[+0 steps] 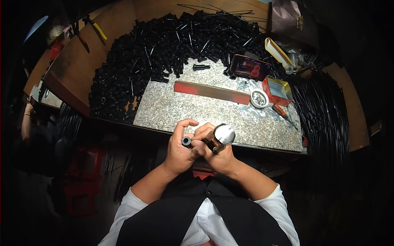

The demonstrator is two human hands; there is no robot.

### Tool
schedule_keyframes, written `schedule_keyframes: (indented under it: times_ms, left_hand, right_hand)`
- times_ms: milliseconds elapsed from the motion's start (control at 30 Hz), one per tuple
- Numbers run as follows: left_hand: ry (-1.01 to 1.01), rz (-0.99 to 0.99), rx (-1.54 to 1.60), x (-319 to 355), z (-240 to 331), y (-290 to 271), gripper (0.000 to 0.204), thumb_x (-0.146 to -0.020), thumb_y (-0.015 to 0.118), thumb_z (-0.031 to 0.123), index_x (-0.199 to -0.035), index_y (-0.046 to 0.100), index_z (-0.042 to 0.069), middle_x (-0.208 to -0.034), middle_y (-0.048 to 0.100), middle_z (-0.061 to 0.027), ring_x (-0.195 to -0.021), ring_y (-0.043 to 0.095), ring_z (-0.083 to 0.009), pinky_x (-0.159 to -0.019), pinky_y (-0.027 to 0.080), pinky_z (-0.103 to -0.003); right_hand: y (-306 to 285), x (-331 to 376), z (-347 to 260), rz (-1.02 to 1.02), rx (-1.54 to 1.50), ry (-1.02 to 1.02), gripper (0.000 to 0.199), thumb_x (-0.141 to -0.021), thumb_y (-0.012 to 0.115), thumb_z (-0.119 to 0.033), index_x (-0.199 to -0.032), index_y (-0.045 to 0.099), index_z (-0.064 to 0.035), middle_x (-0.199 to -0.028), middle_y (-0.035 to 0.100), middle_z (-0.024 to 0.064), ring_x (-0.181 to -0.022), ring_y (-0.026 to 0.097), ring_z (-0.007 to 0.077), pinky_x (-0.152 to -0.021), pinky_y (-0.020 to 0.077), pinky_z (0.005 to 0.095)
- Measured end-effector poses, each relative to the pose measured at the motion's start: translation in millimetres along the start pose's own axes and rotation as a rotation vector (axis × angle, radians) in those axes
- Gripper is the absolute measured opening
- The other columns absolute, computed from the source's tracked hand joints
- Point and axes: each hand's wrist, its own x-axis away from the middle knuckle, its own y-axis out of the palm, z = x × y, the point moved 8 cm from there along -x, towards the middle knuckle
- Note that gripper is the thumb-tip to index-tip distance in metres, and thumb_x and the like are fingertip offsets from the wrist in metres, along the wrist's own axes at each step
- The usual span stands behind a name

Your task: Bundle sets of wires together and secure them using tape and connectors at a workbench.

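Observation:
Close together in front of my chest, both hands are held just off the near edge of the stone slab (164, 110). My left hand (177, 156) is closed round a small black tubular part (186, 142), its hollow round end facing up. The left index finger is raised and curled above it. In my right hand (221, 159) is a hammer (225, 134), its shiny faceted metal head uppermost; most of the handle is hidden by the hand. My right fingertips come near or touch the left hand beside the black part; which, I cannot tell.
A large heap of black tubular parts (123, 57) lies behind the slab. On the slab are a red-brown bar (209, 93), a white bowl (259, 99), a red box (277, 91) and a screwdriver (283, 114). A phone (250, 67) leans behind. Black rods (324, 110) lie right.

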Motion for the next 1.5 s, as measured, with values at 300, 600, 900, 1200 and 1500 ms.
schedule_keyframes:
  times_ms: [300, 600, 900, 1200, 1500]
  left_hand:
    - [-0.003, -0.015, -0.001, -0.2, 1.2, 2.1, 0.081, -0.071, 0.071, 0.058, -0.117, 0.038, 0.001, -0.065, 0.058, -0.0018, -0.062, 0.051, -0.0041, -0.053, 0.039, -0.019]
    - [0.010, -0.009, 0.003, -0.2, 4.1, -0.7, 0.080, -0.070, 0.074, 0.054, -0.119, 0.038, 0.001, -0.067, 0.059, -0.0027, -0.063, 0.054, -0.0047, -0.055, 0.042, -0.019]
    - [-0.041, -0.045, -0.184, -0.4, -4.0, -4.0, 0.080, -0.070, 0.078, 0.048, -0.120, 0.037, 0.000, -0.072, 0.062, -0.0040, -0.066, 0.057, -0.0065, -0.060, 0.045, -0.021]
    - [-0.067, 0.015, 0.058, -0.2, -5.6, -22.5, 0.091, -0.058, 0.084, 0.051, -0.121, 0.038, 0.005, -0.056, 0.040, 0.0050, -0.052, 0.033, -0.0018, -0.050, 0.025, -0.019]
    - [-0.116, 0.068, 0.056, -1.4, -1.4, -38.1, 0.086, -0.056, 0.081, 0.054, -0.114, 0.045, 0.003, -0.060, 0.040, 0.0087, -0.056, 0.036, 0.0004, -0.052, 0.027, -0.017]
  right_hand:
    - [-0.3, 2.5, -2.1, 0.003, 0.039, -0.070, 0.007, -0.084, 0.062, 0.000, -0.087, 0.056, -0.0018, -0.084, 0.056, 0.0110, -0.078, 0.055, 0.0183, -0.068, 0.0457, 0.0306]
    - [2.1, -0.8, -9.9, 0.006, 0.043, -0.135, 0.017, -0.073, 0.063, 0.000, -0.088, 0.056, 0.0001, -0.089, 0.056, 0.0140, -0.077, 0.059, 0.0294, -0.068, 0.0482, 0.0337]
    - [2.0, -8.7, -20.0, -0.115, 0.139, -0.181, 0.024, -0.068, 0.067, 0.002, -0.087, 0.054, -0.0017, -0.084, 0.055, 0.0126, -0.072, 0.057, 0.0292, -0.063, 0.0475, 0.0351]
    - [-17.2, -0.5, -2.8, -0.273, 0.290, 0.339, 0.035, -0.074, 0.075, -0.011, -0.099, 0.051, -0.0025, -0.070, 0.051, 0.0037, -0.061, 0.049, 0.0127, -0.057, 0.0408, 0.0276]
    - [-37.3, 29.0, -27.5, -0.408, 0.836, 0.049, 0.086, -0.056, 0.069, 0.005, -0.137, 0.043, -0.0081, -0.075, 0.050, 0.0129, -0.062, 0.055, 0.0308, -0.056, 0.0457, 0.0382]
